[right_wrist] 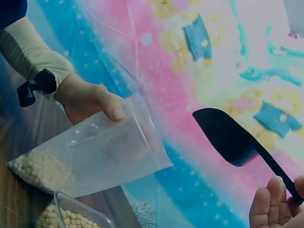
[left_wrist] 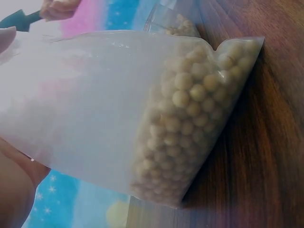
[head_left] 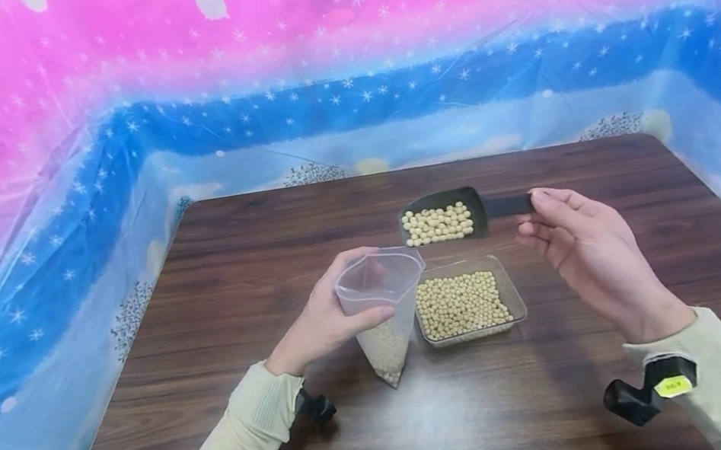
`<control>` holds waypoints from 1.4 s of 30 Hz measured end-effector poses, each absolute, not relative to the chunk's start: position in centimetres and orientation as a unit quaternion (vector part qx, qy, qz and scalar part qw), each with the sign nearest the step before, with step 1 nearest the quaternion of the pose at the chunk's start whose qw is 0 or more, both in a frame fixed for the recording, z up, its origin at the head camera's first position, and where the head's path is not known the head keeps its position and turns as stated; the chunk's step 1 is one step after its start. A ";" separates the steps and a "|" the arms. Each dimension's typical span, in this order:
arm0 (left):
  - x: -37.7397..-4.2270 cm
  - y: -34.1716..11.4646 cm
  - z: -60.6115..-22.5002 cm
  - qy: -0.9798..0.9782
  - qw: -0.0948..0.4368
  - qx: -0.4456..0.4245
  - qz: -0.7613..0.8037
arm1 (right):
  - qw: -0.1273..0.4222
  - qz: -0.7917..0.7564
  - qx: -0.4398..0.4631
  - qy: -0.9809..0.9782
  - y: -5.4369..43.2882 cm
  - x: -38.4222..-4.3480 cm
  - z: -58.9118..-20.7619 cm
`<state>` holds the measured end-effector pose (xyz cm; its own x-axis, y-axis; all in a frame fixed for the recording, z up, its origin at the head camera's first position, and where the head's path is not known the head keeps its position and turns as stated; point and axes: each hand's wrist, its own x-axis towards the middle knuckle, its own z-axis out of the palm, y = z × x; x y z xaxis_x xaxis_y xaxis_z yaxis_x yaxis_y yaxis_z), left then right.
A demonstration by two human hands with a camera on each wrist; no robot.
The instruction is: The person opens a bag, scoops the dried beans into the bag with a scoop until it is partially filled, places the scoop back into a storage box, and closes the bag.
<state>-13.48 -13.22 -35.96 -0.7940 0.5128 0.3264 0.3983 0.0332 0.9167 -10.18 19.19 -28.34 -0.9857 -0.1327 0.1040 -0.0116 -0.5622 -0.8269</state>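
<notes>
In the head view my left hand (head_left: 328,314) grips a translucent zip bag (head_left: 375,330) near its top, thumb across the front, the mouth spread wide. Round pale soybeans (left_wrist: 185,114) fill the bag's lower part, whose bottom meets the table in the left wrist view. My right hand (head_left: 592,246) pinches the handle of a black scoop (head_left: 479,212), which carries a layer of soybeans and hovers behind the bag, to its right. Beside the bag is a clear plastic box (head_left: 517,303) holding more soybeans. From the right wrist view only the scoop's dark underside shows.
Everything stands over a dark wood-grain table (head_left: 251,233). A pink and blue patterned cloth (head_left: 316,108) hangs round its back and sides. The clear box sits close against the bag's right side, below the scoop.
</notes>
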 end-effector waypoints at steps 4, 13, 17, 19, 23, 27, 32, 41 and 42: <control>-13.5 -13.1 -35.9 0.720 0.048 0.315 0.617 | 0.008 -0.863 -0.079 0.499 18.0 -10.2 -27.8; -13.3 -13.0 -35.9 0.719 0.059 0.308 0.621 | -0.046 -0.848 -0.088 0.521 17.0 -10.0 -27.5; -13.3 -13.0 -35.9 0.720 0.054 0.309 0.619 | -0.065 -0.841 -0.104 0.526 16.9 -9.9 -27.3; -13.4 -13.0 -35.8 0.723 0.049 0.311 0.615 | -0.079 -0.832 -0.109 0.538 16.7 -9.9 -27.2; -13.4 -13.1 -35.9 0.723 0.046 0.314 0.613 | -0.114 -0.799 -0.106 0.580 16.5 -9.8 -26.9; -13.5 -13.1 -35.8 0.721 0.046 0.315 0.615 | -0.155 -0.747 -0.100 0.638 16.3 -9.5 -26.6; -13.5 -13.1 -35.8 0.719 0.050 0.316 0.617 | -0.232 -0.673 -0.154 0.685 15.8 -8.9 -26.4; -13.3 -13.3 -35.8 0.724 0.044 0.307 0.616 | -0.474 -0.445 -0.236 0.722 15.9 -8.3 -26.4; -13.3 -13.3 -35.8 0.724 0.045 0.306 0.616 | -0.467 -0.415 -0.242 0.742 16.4 -8.7 -27.0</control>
